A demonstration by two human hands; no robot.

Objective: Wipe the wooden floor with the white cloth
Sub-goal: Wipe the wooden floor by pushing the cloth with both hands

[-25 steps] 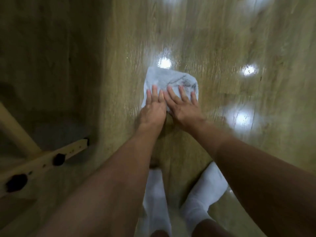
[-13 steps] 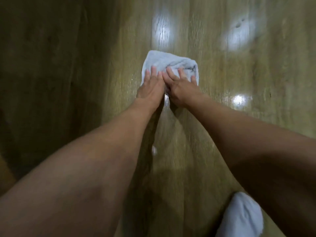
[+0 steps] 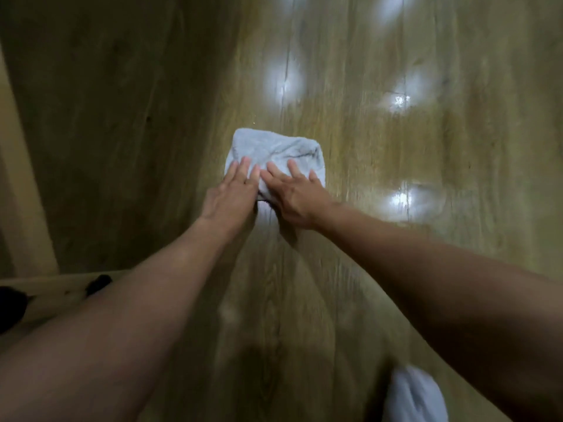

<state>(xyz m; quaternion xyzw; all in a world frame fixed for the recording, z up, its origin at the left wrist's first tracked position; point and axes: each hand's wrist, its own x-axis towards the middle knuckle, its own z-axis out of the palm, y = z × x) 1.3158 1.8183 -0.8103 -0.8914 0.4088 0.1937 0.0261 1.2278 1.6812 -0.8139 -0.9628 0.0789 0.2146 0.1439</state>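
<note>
Head view: the cloth point(image 3: 275, 153) lies on the floor point(image 3: 365, 269) just above the centre of the frame, folded into a rough rectangle. The part that shows is broader from left to right than from top to bottom, and its far edge slopes slightly down toward the right. Its near end is hidden under the hands, so its full length cannot be judged, though a strip of it shows between the two wrists. The left hand point(image 3: 231, 193) presses flat on the cloth's lower left part, fingers straight and close together, pointing toward the top of the frame and gripping nothing. The right hand point(image 3: 297, 197) presses flat on the lower right part, fingers straight and spread, angled toward the upper left, also not curled round anything. The two hands sit side by side, their inner fingertips nearly meeting on the cloth. Both bare forearms reach in from the bottom corners. The floor's planks run from top to bottom of the frame, with bright patches of reflected light above and to the right of the cloth. A white sock point(image 3: 414, 394) shows at the lower right. At the lower left a pale wooden bar point(image 3: 54, 287) with dark spots lies partly behind the left forearm.
</note>
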